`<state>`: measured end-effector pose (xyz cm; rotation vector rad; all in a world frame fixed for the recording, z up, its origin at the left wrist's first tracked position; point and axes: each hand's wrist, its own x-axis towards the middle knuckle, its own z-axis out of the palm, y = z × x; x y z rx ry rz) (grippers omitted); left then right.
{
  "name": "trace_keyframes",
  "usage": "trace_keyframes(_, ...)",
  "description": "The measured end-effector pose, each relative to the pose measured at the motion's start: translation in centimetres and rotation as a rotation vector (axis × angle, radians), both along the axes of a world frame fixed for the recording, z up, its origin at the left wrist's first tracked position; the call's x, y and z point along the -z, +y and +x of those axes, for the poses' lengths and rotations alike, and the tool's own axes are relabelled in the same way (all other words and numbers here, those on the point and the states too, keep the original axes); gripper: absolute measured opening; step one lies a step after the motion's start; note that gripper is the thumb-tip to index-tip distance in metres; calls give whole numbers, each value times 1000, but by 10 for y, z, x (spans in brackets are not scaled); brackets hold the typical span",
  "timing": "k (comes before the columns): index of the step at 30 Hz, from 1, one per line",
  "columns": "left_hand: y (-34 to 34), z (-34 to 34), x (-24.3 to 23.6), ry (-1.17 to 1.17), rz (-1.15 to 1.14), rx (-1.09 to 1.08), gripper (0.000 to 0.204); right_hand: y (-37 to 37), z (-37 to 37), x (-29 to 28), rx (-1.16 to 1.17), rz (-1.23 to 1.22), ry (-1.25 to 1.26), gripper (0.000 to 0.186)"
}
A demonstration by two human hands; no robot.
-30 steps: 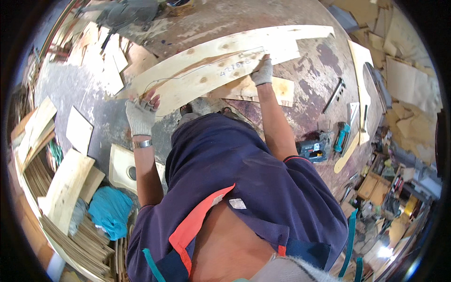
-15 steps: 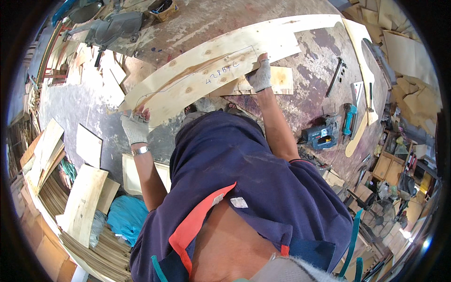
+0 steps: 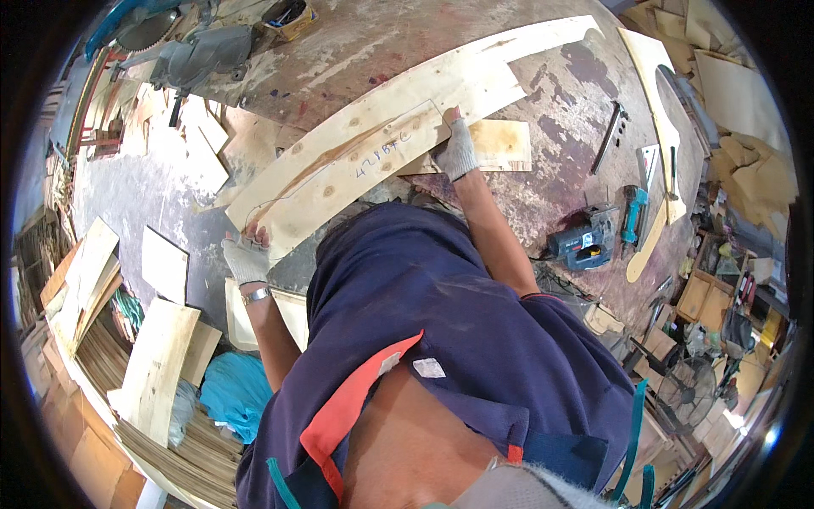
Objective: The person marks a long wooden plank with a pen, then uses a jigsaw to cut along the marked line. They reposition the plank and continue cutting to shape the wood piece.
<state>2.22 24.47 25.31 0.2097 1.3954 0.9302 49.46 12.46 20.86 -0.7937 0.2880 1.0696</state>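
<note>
A long, curved pale plywood board (image 3: 339, 153), marked with pen lines and handwriting, is held diagonally in front of me. My left hand (image 3: 248, 255), in a fingerless glove with a watch at the wrist, grips its lower left end. My right hand (image 3: 455, 148), also gloved, grips the near edge toward the right, its thumb on the face. A smaller plywood offcut (image 3: 504, 148) lies beside and partly under the board on the stained concrete floor.
A blue jigsaw (image 3: 572, 246), teal tool (image 3: 632, 212), black bar (image 3: 609, 136) and long wooden templates (image 3: 649, 59) lie right. A circular saw (image 3: 212, 51) is at upper left. Plywood stacks (image 3: 157, 365) and a blue cloth (image 3: 229, 390) are lower left. A fan (image 3: 687, 386) stands lower right.
The board has tilted, its left end moving down toward me with my left hand. My right hand has shifted slightly left with it, still gripping the edge.
</note>
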Motion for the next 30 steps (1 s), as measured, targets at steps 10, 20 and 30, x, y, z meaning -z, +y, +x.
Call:
trace_keyframes(10, -41, -16, 6, 48, -47, -85, 59, 0, -10, 20, -76, 31, 27, 70)
trace_keyframes(20, -27, 5, 10, 7, -46, -28, 57, -11, 11, 36, -57, -12, -52, 39)
trace_keyframes(30, 18, 131, 16, 690, 467, 941, 47, -109, 135, -13, 155, -97, -543, 45)
